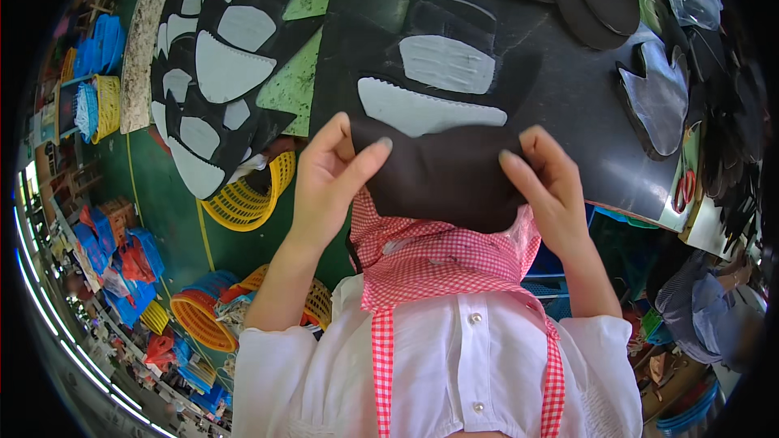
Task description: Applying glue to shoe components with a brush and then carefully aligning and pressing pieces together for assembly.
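Stretched between both hands, just over the table's near edge, is a dark brown sheet piece (446, 174) that looks like leather or a similar soft material. My left hand (329, 178) pinches its left edge between thumb and fingers. On the opposite edge my right hand (552, 182) has the same pinching grip. Just beyond the sheet, a black flat cut piece lies on the table, bearing a white patch (446, 63) and a longer white zigzag-edged patch (426, 104). The held sheet overlaps the near edge of the longer patch.
Overlapping black pieces with white patches (235, 69) cover the table's left part. Dark sole-shaped pieces (588, 0), a silvery cut piece (659, 97) and red-handled scissors (686, 189) lie at the right. A yellow basket (258, 196) stands below the table's left edge.
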Tool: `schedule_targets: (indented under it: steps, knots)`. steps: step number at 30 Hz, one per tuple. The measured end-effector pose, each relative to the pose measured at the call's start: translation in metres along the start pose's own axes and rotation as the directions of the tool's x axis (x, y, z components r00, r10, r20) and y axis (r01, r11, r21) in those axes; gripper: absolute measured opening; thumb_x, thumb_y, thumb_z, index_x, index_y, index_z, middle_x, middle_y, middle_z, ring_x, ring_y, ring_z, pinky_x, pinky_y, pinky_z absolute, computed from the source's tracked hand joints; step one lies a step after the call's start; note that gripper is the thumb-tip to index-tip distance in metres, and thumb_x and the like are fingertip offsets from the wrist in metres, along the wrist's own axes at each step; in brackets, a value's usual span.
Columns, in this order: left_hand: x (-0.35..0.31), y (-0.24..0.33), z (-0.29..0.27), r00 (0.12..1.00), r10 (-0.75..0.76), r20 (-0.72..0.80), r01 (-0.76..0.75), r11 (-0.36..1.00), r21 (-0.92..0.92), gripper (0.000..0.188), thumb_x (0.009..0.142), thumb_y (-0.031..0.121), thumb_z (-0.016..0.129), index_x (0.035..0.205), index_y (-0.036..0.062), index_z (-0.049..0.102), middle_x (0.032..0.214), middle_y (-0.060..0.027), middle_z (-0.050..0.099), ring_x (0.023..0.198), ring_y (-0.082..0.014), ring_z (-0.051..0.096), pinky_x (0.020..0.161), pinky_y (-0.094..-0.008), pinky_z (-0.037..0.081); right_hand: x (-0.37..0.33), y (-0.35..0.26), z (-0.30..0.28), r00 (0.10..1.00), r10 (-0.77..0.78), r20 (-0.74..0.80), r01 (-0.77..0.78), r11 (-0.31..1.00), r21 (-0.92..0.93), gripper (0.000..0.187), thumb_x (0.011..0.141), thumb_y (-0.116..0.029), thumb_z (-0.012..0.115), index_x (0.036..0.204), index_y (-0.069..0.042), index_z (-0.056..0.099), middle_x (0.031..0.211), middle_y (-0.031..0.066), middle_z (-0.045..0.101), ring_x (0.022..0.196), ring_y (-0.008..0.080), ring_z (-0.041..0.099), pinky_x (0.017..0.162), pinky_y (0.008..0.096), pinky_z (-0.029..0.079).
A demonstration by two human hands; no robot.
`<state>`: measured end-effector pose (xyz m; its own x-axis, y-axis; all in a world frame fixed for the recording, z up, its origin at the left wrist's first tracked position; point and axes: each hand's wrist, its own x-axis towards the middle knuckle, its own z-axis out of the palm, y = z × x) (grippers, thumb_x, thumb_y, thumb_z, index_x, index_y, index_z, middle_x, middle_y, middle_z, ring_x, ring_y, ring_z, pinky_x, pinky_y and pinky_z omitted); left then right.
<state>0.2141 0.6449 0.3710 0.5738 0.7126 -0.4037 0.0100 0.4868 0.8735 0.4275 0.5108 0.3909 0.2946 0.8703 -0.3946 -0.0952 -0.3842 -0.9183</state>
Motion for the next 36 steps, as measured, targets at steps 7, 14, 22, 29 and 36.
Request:
schedule_targets:
  steps: [7, 14, 22, 29, 36]
  knots:
    - [0.047, 0.023, -0.010, 0.964, 0.199, -0.177, -0.128, 0.929, 0.348, 0.018, 0.090, 0.018, 0.064, 0.089, 0.0025, 0.055, 0.065, 0.0009, 0.056, 0.044, -0.0056, 0.052, 0.037, -0.0178, 0.034, 0.063, -0.006, 0.009, 0.860, -0.503, -0.084, 0.339, 0.687, -0.643, 0.013, 0.088, -0.014, 0.063, 0.089, -0.004, 0.055, 0.063, 0.0112, 0.052, 0.052, 0.0229, 0.051, 0.052, 0.0295, 0.041]
    - [0.063, 0.029, -0.011, 0.965, 0.221, -0.142, -0.087, 0.778, 0.622, 0.015, 0.089, 0.016, 0.065, 0.094, 0.0044, 0.057, 0.063, -0.0035, 0.060, 0.043, -0.0067, 0.053, 0.039, -0.0191, 0.032, 0.075, -0.003, 0.010, 0.866, -0.487, -0.108, 0.268, 0.637, -0.723, 0.018, 0.090, -0.015, 0.060, 0.103, -0.008, 0.051, 0.064, 0.0117, 0.058, 0.054, 0.0296, 0.057, 0.052, 0.0337, 0.044]
    - [0.066, 0.025, -0.007, 0.950, 0.266, -0.165, -0.102, 0.762, 0.640, 0.018, 0.087, 0.014, 0.067, 0.096, 0.0014, 0.057, 0.060, -0.0023, 0.058, 0.042, -0.0047, 0.048, 0.040, -0.0193, 0.033, 0.084, 0.001, 0.007, 0.863, -0.493, -0.109, 0.293, 0.665, -0.687, 0.015, 0.090, -0.015, 0.058, 0.100, -0.007, 0.051, 0.063, 0.0129, 0.058, 0.055, 0.0316, 0.057, 0.052, 0.0354, 0.043]
    - [0.067, 0.021, 0.009, 0.879, 0.475, -0.043, -0.111, 0.293, 0.950, 0.016, 0.083, 0.013, 0.067, 0.094, 0.0057, 0.058, 0.067, -0.0048, 0.062, 0.055, -0.0140, 0.061, 0.048, -0.0273, 0.044, 0.088, -0.005, 0.003, 0.899, -0.427, -0.095, 0.226, 0.639, -0.735, 0.016, 0.089, -0.016, 0.060, 0.099, -0.006, 0.051, 0.060, 0.0139, 0.057, 0.055, 0.0312, 0.058, 0.050, 0.0359, 0.043]
    - [0.047, -0.016, 0.055, 0.744, 0.301, 0.596, -0.635, 0.043, 0.771, 0.096, 0.072, 0.048, 0.069, 0.141, -0.0045, 0.029, 0.149, -0.0185, 0.028, 0.138, -0.0396, 0.023, 0.113, -0.0499, 0.018, 0.073, -0.014, -0.028, 0.958, -0.166, -0.232, 0.071, 0.926, -0.371, 0.019, 0.083, -0.008, 0.067, 0.100, -0.002, 0.062, 0.075, 0.0045, 0.061, 0.059, 0.0068, 0.060, 0.052, 0.0217, 0.050]
